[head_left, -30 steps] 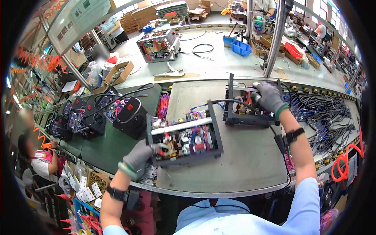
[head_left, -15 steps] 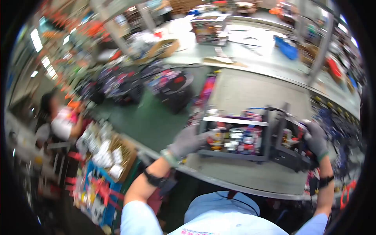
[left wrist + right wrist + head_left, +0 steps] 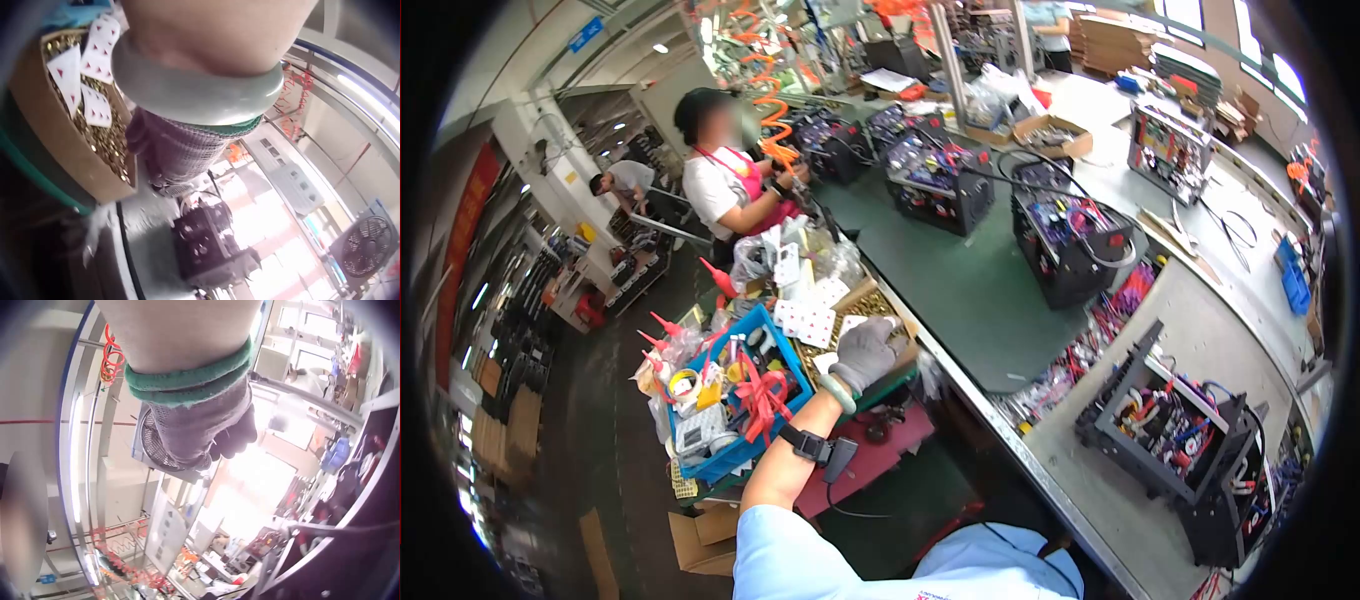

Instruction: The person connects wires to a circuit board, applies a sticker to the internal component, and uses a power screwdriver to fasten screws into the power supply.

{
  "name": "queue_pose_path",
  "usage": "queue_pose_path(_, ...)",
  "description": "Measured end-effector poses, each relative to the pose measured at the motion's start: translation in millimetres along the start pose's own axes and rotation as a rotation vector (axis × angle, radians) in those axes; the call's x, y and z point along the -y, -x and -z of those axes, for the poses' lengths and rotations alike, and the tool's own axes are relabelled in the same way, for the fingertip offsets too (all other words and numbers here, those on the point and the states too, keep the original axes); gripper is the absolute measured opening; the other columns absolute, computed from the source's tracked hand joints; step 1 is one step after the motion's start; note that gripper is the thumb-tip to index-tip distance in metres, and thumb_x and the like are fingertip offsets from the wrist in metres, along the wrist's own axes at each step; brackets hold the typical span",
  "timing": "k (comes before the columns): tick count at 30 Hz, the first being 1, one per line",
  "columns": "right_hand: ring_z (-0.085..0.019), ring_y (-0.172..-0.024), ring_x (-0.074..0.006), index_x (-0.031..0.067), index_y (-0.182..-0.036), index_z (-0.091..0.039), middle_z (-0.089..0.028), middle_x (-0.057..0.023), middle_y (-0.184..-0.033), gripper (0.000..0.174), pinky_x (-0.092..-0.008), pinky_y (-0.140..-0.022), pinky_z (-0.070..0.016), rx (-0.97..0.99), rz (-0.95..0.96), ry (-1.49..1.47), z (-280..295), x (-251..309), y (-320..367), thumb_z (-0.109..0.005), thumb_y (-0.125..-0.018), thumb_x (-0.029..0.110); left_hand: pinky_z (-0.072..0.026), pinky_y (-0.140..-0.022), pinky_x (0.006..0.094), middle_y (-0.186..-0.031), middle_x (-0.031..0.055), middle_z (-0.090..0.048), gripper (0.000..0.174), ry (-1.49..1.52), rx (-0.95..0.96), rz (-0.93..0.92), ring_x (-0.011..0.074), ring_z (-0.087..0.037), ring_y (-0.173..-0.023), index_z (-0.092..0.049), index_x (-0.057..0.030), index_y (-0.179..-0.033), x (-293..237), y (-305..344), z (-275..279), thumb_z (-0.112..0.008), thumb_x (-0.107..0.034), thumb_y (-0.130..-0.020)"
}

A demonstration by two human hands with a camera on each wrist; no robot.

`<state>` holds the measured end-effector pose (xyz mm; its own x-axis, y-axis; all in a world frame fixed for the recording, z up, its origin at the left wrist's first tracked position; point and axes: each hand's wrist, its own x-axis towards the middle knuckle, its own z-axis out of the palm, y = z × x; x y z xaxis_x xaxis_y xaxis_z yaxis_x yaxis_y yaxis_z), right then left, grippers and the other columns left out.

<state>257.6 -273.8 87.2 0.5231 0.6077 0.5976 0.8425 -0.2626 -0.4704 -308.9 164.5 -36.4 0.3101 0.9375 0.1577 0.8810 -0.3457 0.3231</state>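
In the head view, my gloved left hand is over a cardboard box of small brass-coloured parts, beside white cards with red marks. Its fingertips are too hidden to tell what they hold. The left wrist view shows the glove next to that box. My right hand is outside the head view; in the right wrist view the gloved hand has loosely bent fingers and no object seen in them. Two open-frame electrical units stand against each other at the lower right.
A blue crate of tape and red-nozzled bottles stands left of the box. Several black units line the green bench surface. A seated person in a pink apron works beyond it. A cable bundle lies between the surfaces.
The head view has swung left. My left hand has let go of the nearer unit and moved over to the parts box. That unit now stands against the other, and my right hand has left the head view.
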Motion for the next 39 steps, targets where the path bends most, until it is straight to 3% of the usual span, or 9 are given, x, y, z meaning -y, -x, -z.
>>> queue_pose_path(5,-0.063,-0.104,-0.0238,-0.0052,-0.123,-0.059,-0.066,-0.0144,-0.113,0.035,-0.0319,-0.086,-0.0527,0.103,-0.164,-0.268,-47,27,-11,-0.065,-0.093,0.012,-0.0457,-0.100,0.0411,-0.123,0.0220,-0.061,0.051,-0.029,0.080,0.184,0.0349,-0.056,-0.119,-0.060,-0.0061,-0.125,24,-18,-1,-0.061,-0.038,-0.085)
queue_pose_path(8,-0.063,-0.105,-0.0315,-0.0010,-0.128,-0.059,-0.063,-0.0180,-0.126,0.042,-0.0333,-0.088,-0.0522,0.268,0.100,-0.328,-79,75,-29,-0.069,-0.092,0.016,-0.0463,-0.100,0.0422,-0.123,0.0233,-0.060,0.055,-0.056,0.225,0.276,0.0372,-0.058,-0.116,-0.059,-0.0041,-0.124,16,-37,-5,-0.063,-0.042,-0.084)
queue_pose_path(12,-0.058,-0.098,-0.0223,-0.0024,-0.119,-0.053,-0.058,-0.0148,-0.111,0.032,-0.0298,-0.092,-0.0432,0.424,0.105,-0.198,-105,149,-25,-0.056,-0.088,0.003,-0.0463,-0.101,0.0412,-0.130,0.0240,-0.055,0.060,-0.003,0.303,0.213,0.0380,-0.056,-0.119,-0.061,-0.0046,-0.125,41,-38,-5,-0.067,-0.043,-0.079)
queue_pose_path(14,-0.057,-0.097,-0.0232,-0.0015,-0.116,-0.053,-0.058,-0.0140,-0.103,0.030,-0.0329,-0.088,-0.0448,0.355,0.423,-0.378,-119,130,-23,-0.060,-0.087,0.005,-0.0459,-0.101,0.0406,-0.132,0.0218,-0.055,0.062,-0.097,0.472,0.170,0.0378,-0.057,-0.118,-0.060,-0.0066,-0.126,46,-31,6,-0.069,-0.041,-0.076)
queue_pose_path(21,-0.065,-0.094,-0.0240,-0.0069,-0.129,-0.055,-0.062,-0.0190,-0.123,0.037,-0.0297,-0.076,-0.0547,0.078,0.341,0.141,-16,106,14,-0.059,-0.092,-0.001,-0.0503,-0.092,0.0403,-0.111,0.0186,-0.068,0.047,-0.167,0.550,0.183,0.0328,-0.065,-0.106,-0.066,-0.0067,-0.113,37,-39,2,-0.073,-0.029,-0.073)
queue_pose_path(31,-0.065,-0.094,-0.0241,-0.0063,-0.129,-0.054,-0.062,-0.0195,-0.122,0.038,-0.0307,-0.075,-0.0553,-0.057,-0.093,0.055,40,65,89,-0.060,-0.091,-0.002,-0.0556,-0.079,0.0446,-0.094,0.0149,-0.070,0.017,-0.403,0.014,0.209,0.0342,-0.069,-0.094,-0.068,-0.0092,-0.098,29,-18,-44,-0.057,-0.016,-0.087)
queue_pose_path(35,-0.065,-0.093,-0.0242,-0.0060,-0.129,-0.054,-0.062,-0.0197,-0.121,0.039,-0.0311,-0.074,-0.0555,-0.023,-0.180,-0.118,26,59,97,-0.060,-0.091,-0.002,-0.0536,-0.079,0.0443,-0.094,0.0184,-0.069,0.018,-0.218,-0.053,0.247,0.0356,-0.068,-0.091,-0.068,-0.0092,-0.099,55,-22,-49,-0.057,-0.018,-0.087)
queue_pose_path(37,-0.065,-0.093,-0.0242,-0.0059,-0.129,-0.054,-0.062,-0.0198,-0.121,0.039,-0.0312,-0.074,-0.0557,-0.007,-0.220,-0.189,19,57,100,-0.061,-0.090,-0.002,-0.0540,-0.075,0.0427,-0.090,0.0190,-0.068,0.020,0.127,-0.369,0.170,0.0342,-0.069,-0.080,-0.068,-0.0097,-0.102,76,-24,-60,-0.059,-0.020,-0.088)
queue_pose_path(39,-0.065,-0.093,-0.0243,-0.0057,-0.129,-0.054,-0.062,-0.0199,-0.121,0.039,-0.0314,-0.074,-0.0558,0.008,-0.252,-0.256,14,56,104,-0.061,-0.090,-0.002,-0.0528,-0.059,0.0369,-0.082,0.0132,-0.068,0.019,0.409,-0.294,0.372,0.0262,-0.066,-0.062,-0.068,-0.0087,-0.103,82,-25,-54,-0.060,-0.021,-0.091)
